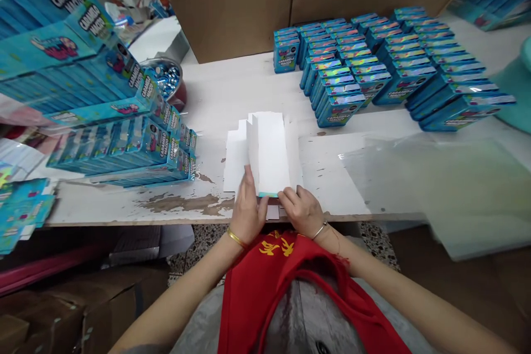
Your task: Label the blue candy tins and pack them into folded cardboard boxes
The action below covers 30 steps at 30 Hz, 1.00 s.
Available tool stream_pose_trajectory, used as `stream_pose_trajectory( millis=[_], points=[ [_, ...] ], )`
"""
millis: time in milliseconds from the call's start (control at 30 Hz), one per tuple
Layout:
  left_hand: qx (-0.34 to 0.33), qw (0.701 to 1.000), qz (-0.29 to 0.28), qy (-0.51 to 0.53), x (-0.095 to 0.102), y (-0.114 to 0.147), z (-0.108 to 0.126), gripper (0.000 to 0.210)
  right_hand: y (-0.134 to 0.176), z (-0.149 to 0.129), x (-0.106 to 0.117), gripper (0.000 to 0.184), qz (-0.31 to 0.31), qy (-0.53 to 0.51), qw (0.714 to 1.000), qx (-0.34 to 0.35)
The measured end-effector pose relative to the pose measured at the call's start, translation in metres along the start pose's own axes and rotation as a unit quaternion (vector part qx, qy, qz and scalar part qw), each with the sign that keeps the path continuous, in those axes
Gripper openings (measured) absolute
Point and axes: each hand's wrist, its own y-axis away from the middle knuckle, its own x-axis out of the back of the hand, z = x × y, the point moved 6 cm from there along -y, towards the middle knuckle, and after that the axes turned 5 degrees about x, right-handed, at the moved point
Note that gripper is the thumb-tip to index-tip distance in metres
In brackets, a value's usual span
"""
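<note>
My left hand point(248, 211) and my right hand point(301, 211) are at the near edge of the table point(232, 88), and each grip pinches the near end of a white folded carton blank point(267, 157), inner side up. The blank lies at the middle of the near edge. Blue finished boxes point(373, 66) stand in rows at the far right corner. More blue boxes point(124, 149) are stacked at the left edge, beside a metal bowl point(166, 78).

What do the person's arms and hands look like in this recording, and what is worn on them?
Both forearms are bare, with no sleeves or gloves. The left hand has a gold bangle at the wrist. The right hand has a thin silver bangle at the wrist.
</note>
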Motion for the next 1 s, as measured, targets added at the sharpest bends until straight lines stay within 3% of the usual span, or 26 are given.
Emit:
stream_pose_trajectory(
  millis=[67,133,233,300,400,533,667,767,833,900,1000],
  points=[
    [-0.074,0.993,-0.042,-0.081,0.006,-0.01,0.016,0.078,-0.003,0.0,0.001,0.024,-0.004,-0.01,1.0,-0.005],
    [-0.124,0.965,-0.172,-0.154,-0.005,-0.018,0.031,0.076,-0.003,0.001,0.001,0.025,0.0,-0.016,1.0,-0.015],
    [-0.114,0.902,-0.34,-0.239,-0.023,-0.029,0.041,0.074,0.0,0.002,-0.003,0.026,0.018,-0.02,0.999,-0.027],
    [-0.092,0.883,-0.384,-0.256,-0.03,-0.038,0.043,0.073,0.004,0.004,-0.006,0.024,0.044,-0.033,0.998,-0.032],
    [-0.079,0.881,-0.421,-0.202,-0.037,-0.052,0.039,0.075,0.01,0.009,-0.009,0.025,0.113,-0.092,0.988,-0.044],
    [-0.071,0.866,-0.486,-0.097,-0.043,-0.066,0.024,0.067,0.014,0.014,-0.009,0.053,0.192,-0.18,0.963,-0.058],
    [-0.023,0.826,-0.563,-0.037,-0.051,-0.074,0.012,0.06,0.013,0.022,-0.004,0.085,0.19,-0.276,0.935,-0.12],
    [-0.004,0.832,-0.551,-0.056,-0.052,-0.073,0.019,0.04,0.012,0.046,-0.008,0.089,0.138,-0.401,0.867,-0.263],
    [-0.028,0.859,-0.503,-0.094,-0.049,-0.066,0.035,0.02,0.008,0.064,-0.01,0.07,0.071,-0.454,0.83,-0.317],
    [-0.079,0.875,-0.464,-0.117,-0.044,-0.055,0.058,0.015,-0.003,0.079,-0.007,0.053,-0.015,-0.463,0.842,-0.277],
    [-0.163,0.894,-0.41,-0.078,-0.031,-0.05,0.087,0.024,-0.014,0.101,0.003,0.054,-0.143,-0.375,0.901,-0.166]
  ],
)
